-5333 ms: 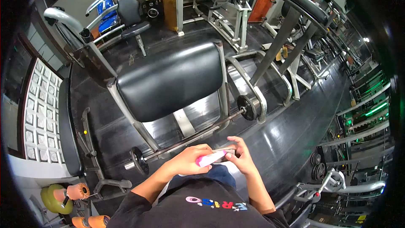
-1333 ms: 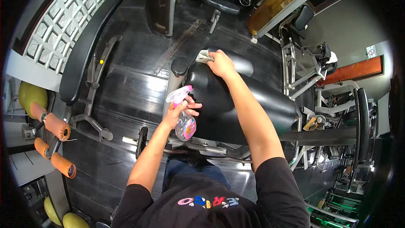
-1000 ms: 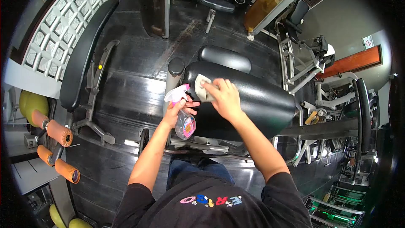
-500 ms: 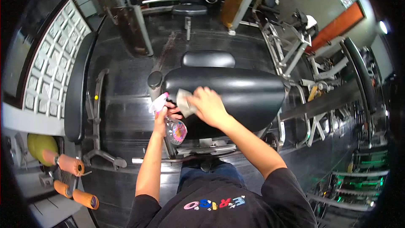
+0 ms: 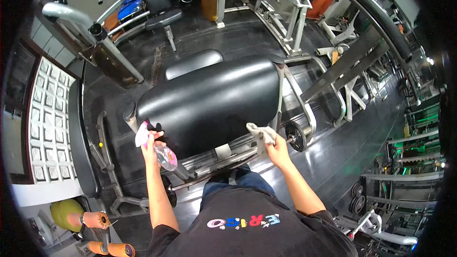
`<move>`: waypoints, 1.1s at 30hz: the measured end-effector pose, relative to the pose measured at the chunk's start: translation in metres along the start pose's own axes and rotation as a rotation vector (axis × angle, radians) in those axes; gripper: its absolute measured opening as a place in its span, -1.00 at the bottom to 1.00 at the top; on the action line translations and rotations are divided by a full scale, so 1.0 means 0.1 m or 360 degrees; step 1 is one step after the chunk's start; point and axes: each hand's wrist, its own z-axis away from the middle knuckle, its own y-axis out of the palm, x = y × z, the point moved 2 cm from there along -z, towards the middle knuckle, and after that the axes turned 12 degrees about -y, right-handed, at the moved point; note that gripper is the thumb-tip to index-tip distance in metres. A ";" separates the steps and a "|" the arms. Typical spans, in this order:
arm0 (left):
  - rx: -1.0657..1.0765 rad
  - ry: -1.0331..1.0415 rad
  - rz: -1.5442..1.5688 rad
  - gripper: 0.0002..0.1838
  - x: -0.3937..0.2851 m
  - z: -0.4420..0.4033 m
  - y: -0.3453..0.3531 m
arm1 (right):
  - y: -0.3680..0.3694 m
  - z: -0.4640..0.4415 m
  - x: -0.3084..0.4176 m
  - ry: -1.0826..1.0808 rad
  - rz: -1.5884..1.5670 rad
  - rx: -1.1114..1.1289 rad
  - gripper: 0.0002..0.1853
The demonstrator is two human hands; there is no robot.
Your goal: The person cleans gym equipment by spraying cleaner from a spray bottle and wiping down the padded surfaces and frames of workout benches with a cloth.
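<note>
My left hand (image 5: 151,148) is wrapped round a clear spray bottle (image 5: 166,158) with a white and pink trigger head, near the left end of a black padded bench (image 5: 214,97). A pale grey cloth (image 5: 262,135) hangs from the closed fingers of my right hand (image 5: 277,151), off the bench's near right edge. Behind the bench lies a smaller black pad (image 5: 194,64). Below its near side runs a metal bar (image 5: 214,177) with weight plates (image 5: 295,135) at the right end.
A seat machine (image 5: 159,7) stands at the back left, beside metal posts. Grey-framed gym machines (image 5: 285,19) fill the back right. On the left are a long black pad (image 5: 82,138) and orange foam rollers (image 5: 97,220). Racks (image 5: 404,176) stand at the right.
My right hand has moved off the bench pad to the right, taking the cloth along. My left hand with the bottle has shifted left. The whole view has turned and shifted.
</note>
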 end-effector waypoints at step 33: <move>-0.0235 -0.0256 -0.0740 -0.60 -0.36 0.26 1.97 | -0.77 -0.36 -0.91 0.0263 -0.0753 0.0112 -0.61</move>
